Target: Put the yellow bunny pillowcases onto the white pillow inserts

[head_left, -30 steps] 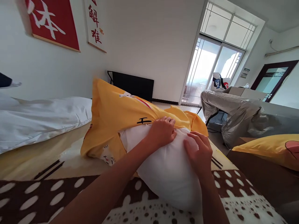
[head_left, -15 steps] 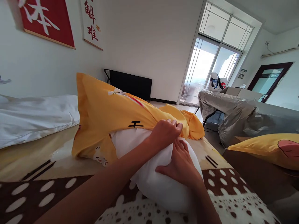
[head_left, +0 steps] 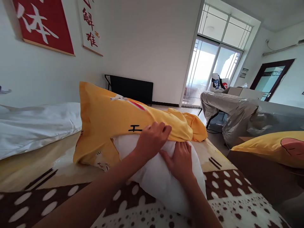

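A patterned blanket [head_left: 232, 190] lay under the white pillow [head_left: 163, 190], bare from the pillow's right side to the blanket's edge, with a yellow cushion [head_left: 261, 145] past that edge and white bedding [head_left: 40, 126] well to the pillow's left. The yellow pillowcase [head_left: 102, 123] covered the pillow's far side, where the left hand [head_left: 153, 139] curled at the hem, its hold on cloth unclear, and the right hand [head_left: 179, 161] pressed open-palmed on the pillow.

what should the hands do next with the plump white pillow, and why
Perhaps push the white pillow farther under the yellow printed fabric pillowcase with the right hand, which rests on the pillow at the case's edge; the left hand is curled near that edge, and much white bulges out.
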A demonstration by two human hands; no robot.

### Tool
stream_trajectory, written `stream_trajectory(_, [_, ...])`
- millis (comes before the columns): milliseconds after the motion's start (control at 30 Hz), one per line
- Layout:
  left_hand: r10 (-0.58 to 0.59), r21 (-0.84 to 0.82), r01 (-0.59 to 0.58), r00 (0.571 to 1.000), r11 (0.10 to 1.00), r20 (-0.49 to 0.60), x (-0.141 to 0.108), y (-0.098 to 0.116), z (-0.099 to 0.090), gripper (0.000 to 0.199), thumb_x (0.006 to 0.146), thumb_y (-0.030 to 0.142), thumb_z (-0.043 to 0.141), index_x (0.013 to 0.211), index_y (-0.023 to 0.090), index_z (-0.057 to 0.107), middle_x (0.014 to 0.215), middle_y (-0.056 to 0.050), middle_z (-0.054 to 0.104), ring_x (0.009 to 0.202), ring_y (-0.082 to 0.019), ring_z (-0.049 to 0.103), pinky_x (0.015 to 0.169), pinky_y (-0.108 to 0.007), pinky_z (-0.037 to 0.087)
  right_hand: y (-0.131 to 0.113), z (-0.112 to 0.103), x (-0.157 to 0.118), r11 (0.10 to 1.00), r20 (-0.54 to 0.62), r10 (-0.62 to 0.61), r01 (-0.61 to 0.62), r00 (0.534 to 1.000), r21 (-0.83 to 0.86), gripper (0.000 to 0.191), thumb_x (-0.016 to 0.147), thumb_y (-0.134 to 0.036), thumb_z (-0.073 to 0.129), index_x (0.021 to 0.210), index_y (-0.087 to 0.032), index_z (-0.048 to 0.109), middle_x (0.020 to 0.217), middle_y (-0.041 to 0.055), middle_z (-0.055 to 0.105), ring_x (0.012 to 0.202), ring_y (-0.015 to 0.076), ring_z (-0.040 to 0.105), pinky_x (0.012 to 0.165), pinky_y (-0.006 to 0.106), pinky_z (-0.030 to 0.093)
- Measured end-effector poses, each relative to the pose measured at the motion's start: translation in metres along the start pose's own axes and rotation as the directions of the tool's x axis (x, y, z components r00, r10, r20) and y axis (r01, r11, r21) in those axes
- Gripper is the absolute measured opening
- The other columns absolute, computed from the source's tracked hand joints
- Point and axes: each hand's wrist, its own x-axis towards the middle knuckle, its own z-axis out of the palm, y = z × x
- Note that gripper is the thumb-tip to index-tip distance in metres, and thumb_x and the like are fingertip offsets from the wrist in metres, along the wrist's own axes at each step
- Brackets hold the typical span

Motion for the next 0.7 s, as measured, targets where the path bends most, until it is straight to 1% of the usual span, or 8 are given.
stream_trajectory(67, [-0.135, 0.079, 0.132, 0.99, 0.988, 0.029, -0.008, -0.024, 0.007, 0.017, 0.077, 0.004, 0.041, 0.078, 0.016, 0.052, 0.073, -0.007, 0.055, 0.067, -0.022, 0.054, 0.052, -0.031, 0.035, -0.001, -0.005, 0.001, 0.999, 0.011, 0.028, -0.028, 1.0, -0.037, 0.047, 0.083, -0.059, 0.046, 0.092, -0.013, 0.056, 0.09, 0.0133, 0.063, 0.093, 0.0283, 0.055, 0.092, 0.044, 0.035])
stream_trajectory(133, [-0.264, 0.099, 0.255, 0.961, 0.962, 0.087, -0.022, -0.046, 0.016, 0.016, 0.075, 0.004, 0.043, 0.08, 0.015, 0.053, 0.077, -0.009, 0.056, 0.069, -0.023, 0.055, 0.049, -0.029, 0.033, -0.003, -0.01, 0.001, 0.996, 0.006, 0.031, -0.03, 1.0, -0.087, 0.048, 0.084, -0.058, 0.047, 0.092, -0.012, 0.057, 0.091, 0.0149, 0.064, 0.092, 0.0289, 0.057, 0.09, 0.043, 0.038])
stream_trajectory(233, [-0.33, 0.048, 0.327, 0.935, 0.944, 0.132, -0.048, -0.065, 0.028, 0.017, 0.074, 0.005, 0.044, 0.084, 0.015, 0.054, 0.078, -0.008, 0.057, 0.069, -0.021, 0.056, 0.045, -0.027, 0.028, -0.011, -0.018, -0.004, 0.989, -0.132, -0.046, 0.028, 0.99, -0.142, 0.039, 0.087, -0.046, 0.05, 0.094, -0.009, 0.06, 0.096, 0.0178, 0.067, 0.093, 0.0285, 0.059, 0.088, 0.042, 0.039])
stream_trajectory(300, [-0.291, 0.007, 0.292, 0.955, 0.957, 0.061, -0.06, -0.07, 0.03, 0.019, 0.074, 0.004, 0.043, 0.084, 0.015, 0.054, 0.072, -0.005, 0.057, 0.066, -0.019, 0.057, 0.047, -0.026, 0.029, -0.019, -0.021, -0.009, 0.985, -0.253, -0.15, 0.124, 0.956, -0.116, 0.025, 0.089, -0.03, 0.05, 0.098, -0.01, 0.061, 0.101, 0.0152, 0.068, 0.097, 0.0252, 0.06, 0.089, 0.038, 0.04])
stream_trajectory(367, [-0.217, -0.024, 0.216, 0.975, 0.976, -0.052, -0.065, -0.069, 0.026, 0.02, 0.073, 0.002, 0.044, 0.083, 0.016, 0.053, 0.066, -0.002, 0.056, 0.062, -0.018, 0.055, 0.051, -0.027, 0.033, -0.03, -0.022, -0.014, 0.974, -0.297, -0.227, 0.214, 0.928, -0.074, 0.021, 0.088, -0.019, 0.049, 0.102, -0.012, 0.062, 0.104, 0.0112, 0.069, 0.1, 0.0228, 0.06, 0.088, 0.036, 0.04])
stream_trajectory(433, [-0.141, -0.048, 0.135, 0.98, 0.99, -0.144, -0.061, -0.064, 0.02, 0.016, 0.073, 0.003, 0.047, 0.08, 0.016, 0.052, 0.061, 0.0, 0.054, 0.06, -0.017, 0.053, 0.054, -0.027, 0.034, -0.04, -0.018, -0.019, 0.963, -0.26, -0.267, 0.263, 0.928, -0.051, 0.023, 0.087, -0.018, 0.049, 0.104, -0.012, 0.063, 0.106, 0.0098, 0.068, 0.099, 0.0228, 0.06, 0.084, 0.035, 0.042])
stream_trajectory(533, [-0.045, -0.064, 0.032, 0.976, 0.997, -0.214, -0.046, -0.05, 0.01, 0.013, 0.076, 0.005, 0.05, 0.071, 0.018, 0.05, 0.058, 0.0, 0.051, 0.057, -0.016, 0.048, 0.054, -0.027, 0.033, -0.05, -0.008, -0.025, 0.951, -0.186, -0.31, 0.303, 0.932, -0.063, 0.029, 0.086, -0.02, 0.047, 0.107, -0.009, 0.063, 0.111, 0.0121, 0.067, 0.094, 0.0236, 0.062, 0.076, 0.035, 0.044])
stream_trajectory(700, [0.141, -0.076, -0.164, 0.959, 0.984, -0.247, -0.013, -0.011, 0.008, 0.016, 0.077, 0.003, 0.048, 0.069, 0.018, 0.048, 0.062, 0.0, 0.053, 0.056, -0.015, 0.047, 0.052, -0.028, 0.032, -0.06, 0.0, -0.035, 0.925, -0.021, -0.355, 0.348, 0.935, -0.155, 0.036, 0.082, -0.02, 0.05, 0.113, -0.006, 0.062, 0.116, 0.0174, 0.064, 0.106, 0.0339, 0.057, 0.082, 0.043, 0.044])
